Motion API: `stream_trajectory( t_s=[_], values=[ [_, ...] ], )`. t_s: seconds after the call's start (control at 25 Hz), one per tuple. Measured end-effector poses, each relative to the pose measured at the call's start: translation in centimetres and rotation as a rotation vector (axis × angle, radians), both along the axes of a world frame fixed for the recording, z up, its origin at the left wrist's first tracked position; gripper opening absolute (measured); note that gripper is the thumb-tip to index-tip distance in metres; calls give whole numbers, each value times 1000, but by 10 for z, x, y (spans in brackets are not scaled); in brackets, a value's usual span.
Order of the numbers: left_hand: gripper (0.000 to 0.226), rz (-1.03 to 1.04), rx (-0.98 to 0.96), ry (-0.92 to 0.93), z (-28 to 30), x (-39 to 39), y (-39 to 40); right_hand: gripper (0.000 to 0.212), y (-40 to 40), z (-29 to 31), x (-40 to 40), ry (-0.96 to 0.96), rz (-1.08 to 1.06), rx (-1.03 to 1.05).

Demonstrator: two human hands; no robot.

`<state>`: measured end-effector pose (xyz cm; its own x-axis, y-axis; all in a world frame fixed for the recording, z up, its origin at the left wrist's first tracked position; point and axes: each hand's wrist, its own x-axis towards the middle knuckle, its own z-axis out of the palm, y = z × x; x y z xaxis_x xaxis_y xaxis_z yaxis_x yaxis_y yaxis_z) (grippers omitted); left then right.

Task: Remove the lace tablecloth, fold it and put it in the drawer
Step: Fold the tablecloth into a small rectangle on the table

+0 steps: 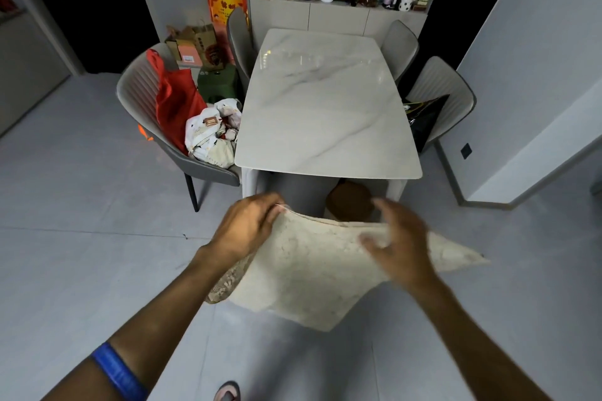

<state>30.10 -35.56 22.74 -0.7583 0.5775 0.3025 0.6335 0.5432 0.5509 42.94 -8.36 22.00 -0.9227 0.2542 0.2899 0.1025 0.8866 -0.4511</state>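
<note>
Two hands hold the lace tablecloth (312,273) in mid-air, at 6 o'clock from the marble table (325,107). Left hand (247,228) pinches its upper corner; right hand (394,244), blurred with fingers spread, lies against the cloth, grip unclear.

We see two bare forearms, no sleeves on either. A blue band (119,374) circles the left forearm, ribbed along its width. At the bottom edge a pink sandal (228,391) shows on one foot. The right grip (395,246) is blurred.
</note>
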Motion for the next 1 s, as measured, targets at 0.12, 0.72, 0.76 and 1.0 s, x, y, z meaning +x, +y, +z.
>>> stream_trajectory(
  t_s=[0.12, 0.72, 0.76, 1.0],
  values=[
    [15, -169, -69, 22, 17, 19, 31, 32, -68, -11, -18, -104, 155, -168],
    [11, 94, 228, -614, -56, -2, -61, 11, -63, 20, -65, -24, -70, -704],
    [10, 77, 204, -630, -63, -1, -65, 12, -63, 23, -65, -24, -82, -687],
    [20, 120, 327, -758, -92, 8, -59, 18, -43, 44, -69, -108, -69, -503]
  ],
)
